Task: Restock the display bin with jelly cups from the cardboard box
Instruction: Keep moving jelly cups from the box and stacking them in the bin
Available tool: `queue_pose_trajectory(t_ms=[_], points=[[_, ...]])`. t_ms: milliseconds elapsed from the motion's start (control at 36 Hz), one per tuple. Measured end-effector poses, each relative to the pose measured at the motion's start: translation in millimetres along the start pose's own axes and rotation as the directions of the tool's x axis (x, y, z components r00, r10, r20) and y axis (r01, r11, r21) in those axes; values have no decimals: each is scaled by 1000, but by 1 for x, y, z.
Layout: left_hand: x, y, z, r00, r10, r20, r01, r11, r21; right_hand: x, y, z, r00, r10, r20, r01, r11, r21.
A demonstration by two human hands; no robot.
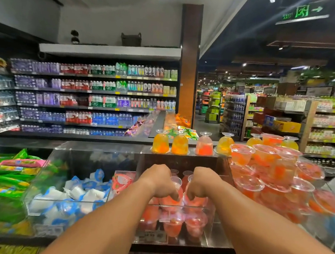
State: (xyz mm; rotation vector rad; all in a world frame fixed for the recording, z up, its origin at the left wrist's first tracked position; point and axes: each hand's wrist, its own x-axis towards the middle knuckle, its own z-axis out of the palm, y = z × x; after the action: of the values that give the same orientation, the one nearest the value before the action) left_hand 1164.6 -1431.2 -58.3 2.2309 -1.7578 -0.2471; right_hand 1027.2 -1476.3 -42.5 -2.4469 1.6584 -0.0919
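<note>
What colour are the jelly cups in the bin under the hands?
Red to pinkish-orange jelly cups in clear plastic, seen in the head view.

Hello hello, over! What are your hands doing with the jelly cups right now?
Left hand and right hand both down in the clear display bin, fingers curled on red jelly cups. Nothing blocking. Cardboard box unseen.

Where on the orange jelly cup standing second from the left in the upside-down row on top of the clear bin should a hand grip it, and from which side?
Probably around the wide body of the orange jelly cup, coming from the near side, level. It stands inverted, lidded mouth down and small foot up, so the body offers most surface. Neighbours stand close on either side, leaving the front freest.
</note>
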Motion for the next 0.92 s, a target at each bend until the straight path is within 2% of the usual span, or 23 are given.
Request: queue_pose_trajectory(t_ms=[139, 278, 417, 556, 806, 917], points=[[-2, 7, -3, 1000, -7, 5, 7, 998, 56, -1, -1, -4, 999, -31, 20, 32, 998, -48], [1, 7, -9, 994, -89, 66, 87, 996, 37, -1, 0, -9, 998, -56, 19, 57, 994, -89], [2, 20, -24, 980, -127, 153, 122, 992, 40, 2, -5, -14, 987, -78, 143, 105, 975, -195], [6, 31, -42, 939, -180, 292, 197, 980, -31, 10, -14, -19, 976, -74, 204, 111, 977, -180], [18, 25, -22, 909, -209, 360, 259, 961, -96, 19, -10, -16, 965, -35, 258, 78, 984, -160], [25, 23, -13, 909, -203, 365, 252, 963, -91, 27, -13, -9, 943, -28, 330, 79, 987, -142]])
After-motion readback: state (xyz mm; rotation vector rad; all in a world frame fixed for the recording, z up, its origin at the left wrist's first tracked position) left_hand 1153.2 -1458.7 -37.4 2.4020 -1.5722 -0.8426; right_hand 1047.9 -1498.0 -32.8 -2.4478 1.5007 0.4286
